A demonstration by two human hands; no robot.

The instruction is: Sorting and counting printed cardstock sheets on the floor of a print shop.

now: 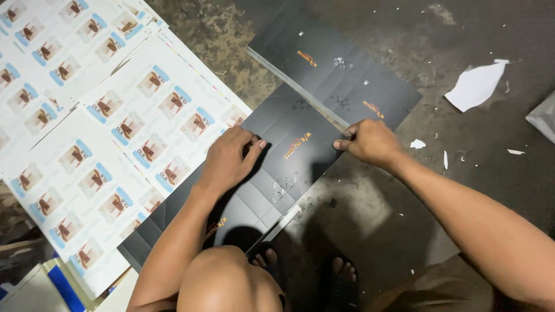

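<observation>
1. A stained, rough grey concrete floor (393, 219) carries torn white paper scraps (475, 85) and glossy white printed label sheets (104, 115).
2. A stack of matte black creased cardboard sheets (300, 104) with gold print lies on the floor ahead of the knee.
3. The left hand (228, 159) presses flat, fingers spread, on the top sheet; the right hand (370, 141) pinches its edge.

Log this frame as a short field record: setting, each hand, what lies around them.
Setting: person crouched over a stained concrete floor, seen from the head camera
Left hand: flat on the top black printed sheet, fingers spread
Right hand: grip pinching that sheet's right edge
Under it: stack of black sheets with small gold marks
To the left: white label sheets, overlapping, printed in rows
Floor debris: white paper scrap and smaller bits
Feet: in dark sandals
</observation>
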